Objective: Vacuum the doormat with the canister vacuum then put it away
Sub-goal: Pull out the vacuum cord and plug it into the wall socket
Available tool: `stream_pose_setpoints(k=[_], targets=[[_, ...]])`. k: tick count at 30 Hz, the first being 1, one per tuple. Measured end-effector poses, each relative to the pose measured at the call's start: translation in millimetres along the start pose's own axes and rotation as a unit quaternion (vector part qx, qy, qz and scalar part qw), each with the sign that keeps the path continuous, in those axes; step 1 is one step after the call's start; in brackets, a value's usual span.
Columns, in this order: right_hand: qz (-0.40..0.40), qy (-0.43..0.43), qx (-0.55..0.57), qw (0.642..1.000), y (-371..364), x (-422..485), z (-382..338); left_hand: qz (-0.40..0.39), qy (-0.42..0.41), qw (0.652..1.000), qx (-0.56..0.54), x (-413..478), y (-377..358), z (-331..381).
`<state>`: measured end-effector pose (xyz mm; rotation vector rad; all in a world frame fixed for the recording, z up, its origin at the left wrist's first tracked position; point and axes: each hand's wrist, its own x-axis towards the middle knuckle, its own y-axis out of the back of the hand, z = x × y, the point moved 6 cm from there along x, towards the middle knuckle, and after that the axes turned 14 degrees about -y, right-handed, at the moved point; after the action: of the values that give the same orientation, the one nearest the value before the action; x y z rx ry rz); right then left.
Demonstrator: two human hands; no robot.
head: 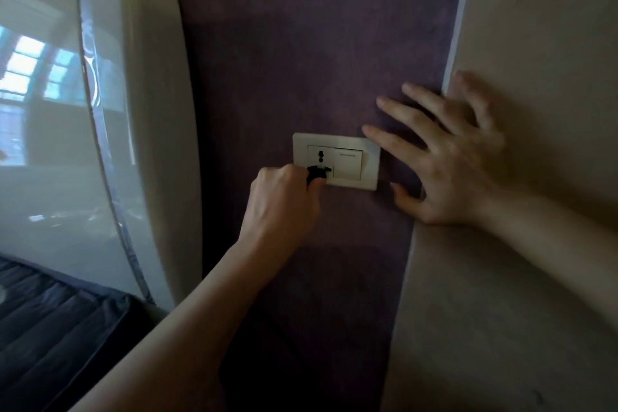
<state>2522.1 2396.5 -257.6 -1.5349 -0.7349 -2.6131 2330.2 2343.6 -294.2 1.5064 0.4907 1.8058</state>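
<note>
A white wall socket plate (370, 157) with a rocker switch (347, 162) on its right half is mounted on a dark purple wall panel (314, 43). My left hand (284, 197) is closed around a black plug (317, 172) held at the lower holes of the socket. My right hand (448, 157) lies flat with fingers spread on the wall, just right of the plate, its index fingertip touching the plate's upper right corner. The vacuum, its cord and the doormat are out of view.
A glossy cream cabinet or appliance side (100, 110) stands close on the left and reflects a window. A dark quilted cushion or mattress (50, 321) lies at the lower left. A beige wall (535, 27) fills the right.
</note>
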Motion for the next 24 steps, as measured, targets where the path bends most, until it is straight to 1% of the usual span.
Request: stream_pose_setpoints(k=[13, 20, 24], targets=[[-0.002, 0.001, 0.004, 1.000, -1.6, 1.0, -0.5, -0.024, 0.031, 0.999, 0.025, 17.4, -6.8, 13.8], [-0.025, 0.007, 0.008, 1.000, -0.8, -0.9, -0.4, 0.018, 0.093, 0.995, -0.020, -2.5, -2.5, 5.8], [-0.063, 0.005, -0.006, 0.998, 0.8, -1.9, 0.5, 0.005, 0.109, 0.992, -0.068, -11.8, 5.8, -0.2]])
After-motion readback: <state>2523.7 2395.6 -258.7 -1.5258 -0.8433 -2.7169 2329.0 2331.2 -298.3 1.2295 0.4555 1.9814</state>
